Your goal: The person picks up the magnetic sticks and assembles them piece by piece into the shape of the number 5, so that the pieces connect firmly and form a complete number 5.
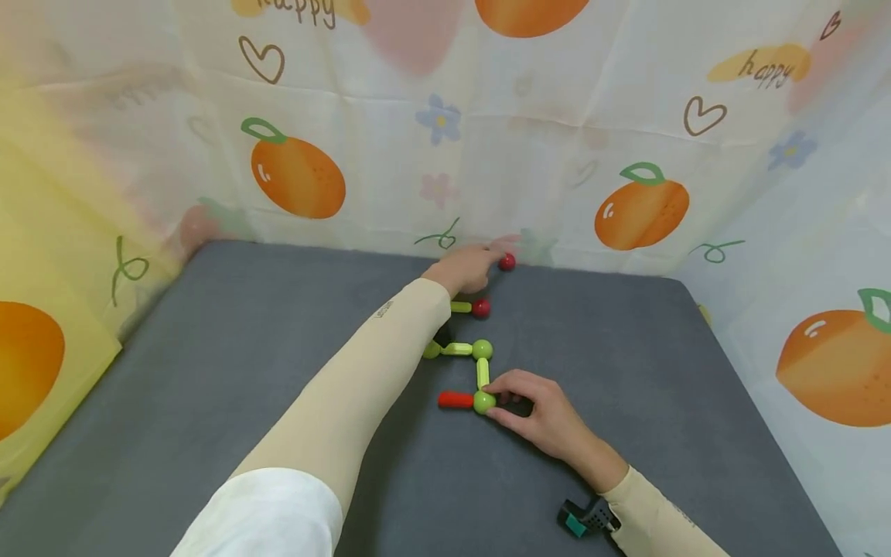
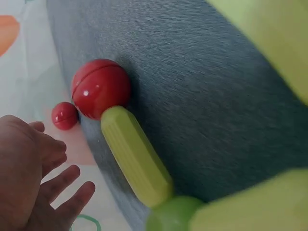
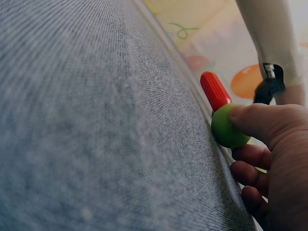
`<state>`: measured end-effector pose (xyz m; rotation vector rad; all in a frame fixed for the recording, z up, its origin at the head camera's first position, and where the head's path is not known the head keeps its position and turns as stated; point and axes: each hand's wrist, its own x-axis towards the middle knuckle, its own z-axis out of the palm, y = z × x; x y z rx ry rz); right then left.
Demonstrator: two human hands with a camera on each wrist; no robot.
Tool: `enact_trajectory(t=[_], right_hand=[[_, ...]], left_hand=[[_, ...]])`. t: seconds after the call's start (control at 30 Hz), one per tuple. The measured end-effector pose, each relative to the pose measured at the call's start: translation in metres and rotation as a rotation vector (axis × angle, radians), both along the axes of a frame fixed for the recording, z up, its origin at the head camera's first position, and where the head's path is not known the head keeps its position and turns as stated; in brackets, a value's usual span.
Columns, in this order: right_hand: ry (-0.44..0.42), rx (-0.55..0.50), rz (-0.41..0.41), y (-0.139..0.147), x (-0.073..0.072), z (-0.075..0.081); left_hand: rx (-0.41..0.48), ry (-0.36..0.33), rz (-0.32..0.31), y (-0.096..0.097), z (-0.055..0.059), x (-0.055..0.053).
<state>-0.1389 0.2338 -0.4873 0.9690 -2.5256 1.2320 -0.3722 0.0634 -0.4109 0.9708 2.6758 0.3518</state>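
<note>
My right hand (image 1: pixel 546 414) pinches a green ball (image 1: pixel 483 402) between thumb and fingers; a red rod (image 1: pixel 454 400) sticks out from it to the left. From that ball a yellow-green rod (image 1: pixel 483 373) leads to another green ball (image 1: pixel 483 350), joined by a further rod (image 1: pixel 457 349) to a ball partly behind my left arm. Farther back, a red ball (image 2: pixel 100 89) caps a yellow-green rod (image 2: pixel 137 156). My left hand (image 1: pixel 462 269) stretches over the structure, its index fingertip at a loose red ball (image 1: pixel 506 261). In the left wrist view, its fingers are spread.
The pieces lie on a grey cloth-covered table (image 1: pixel 626 348). A fruit-print curtain (image 1: pixel 473 155) stands right behind its far edge and along the sides. My left sleeve (image 1: pixel 348 387) crosses over the table and hides part of the structure.
</note>
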Motion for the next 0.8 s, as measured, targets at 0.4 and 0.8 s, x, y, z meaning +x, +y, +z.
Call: enact_trajectory(t=[0.4, 0.8], right_hand=[[0.013, -0.036, 0.026, -0.005, 0.0, 0.001], [-0.018, -0.024, 0.011, 0.002, -0.002, -0.004]], left_hand=[[-0.047, 0.01, -0.014, 0.018, 0.008, -0.002], [-0.017, 0.092, -0.127, 0.025, -0.009, -0.019]])
